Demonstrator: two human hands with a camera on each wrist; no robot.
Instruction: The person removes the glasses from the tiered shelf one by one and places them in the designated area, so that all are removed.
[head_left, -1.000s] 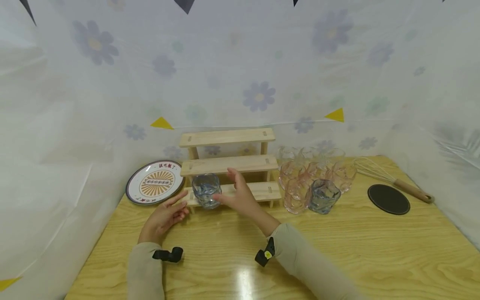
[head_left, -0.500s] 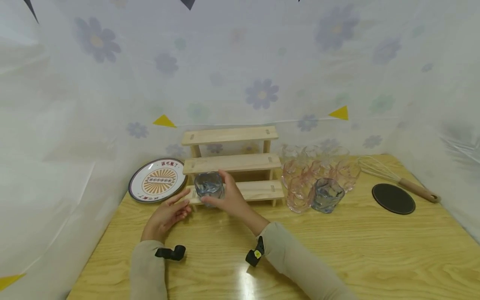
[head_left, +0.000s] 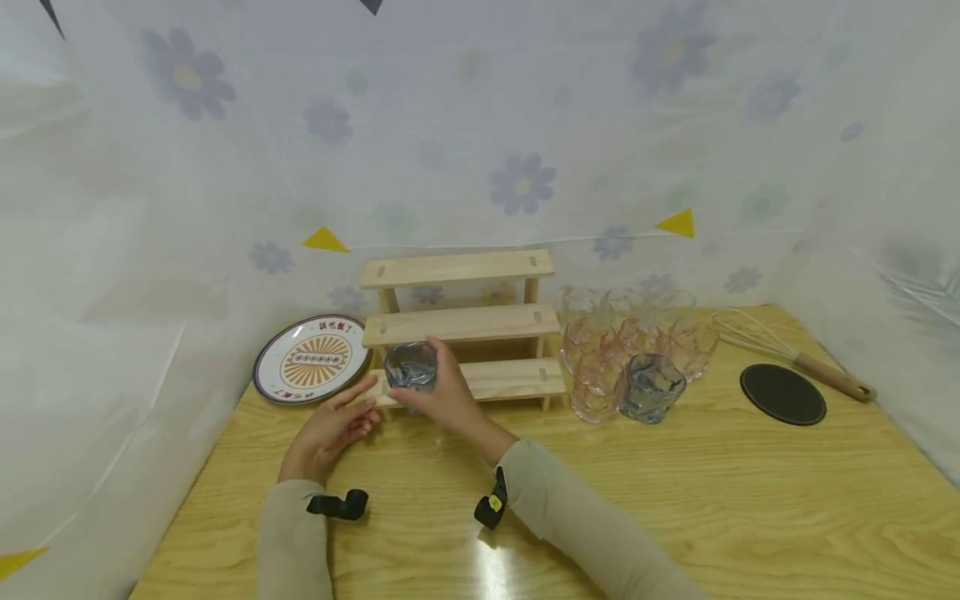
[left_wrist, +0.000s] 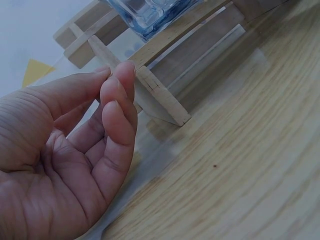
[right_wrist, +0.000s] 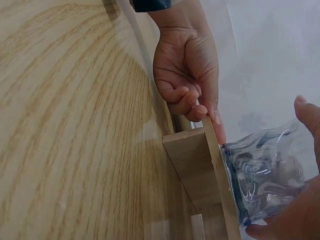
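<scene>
A blue-tinted drinking glass (head_left: 411,365) stands near the left end of the lowest board of a three-tier wooden shelf (head_left: 510,380). My right hand (head_left: 448,398) holds it from the right, thumb in front and fingers behind. In the right wrist view the base of the glass (right_wrist: 262,175) meets the board, with my thumb low against it. My left hand (head_left: 327,432) pinches the left end of that same board. Seen from the left wrist, its thumb and fingertips meet at the shelf's corner (left_wrist: 160,95), beside an upright support.
Right of the shelf stand several clear and pink glasses (head_left: 596,387) and another blue glass (head_left: 651,388). Farther right are a round black coaster (head_left: 782,394) and a whisk (head_left: 828,375). A patterned plate (head_left: 313,360) lies left of the shelf, on the wooden table (head_left: 420,533).
My right hand has moved left and its fingers have come in around the glass. The glass has shifted slightly left along the board. My left hand stays at the shelf's end.
</scene>
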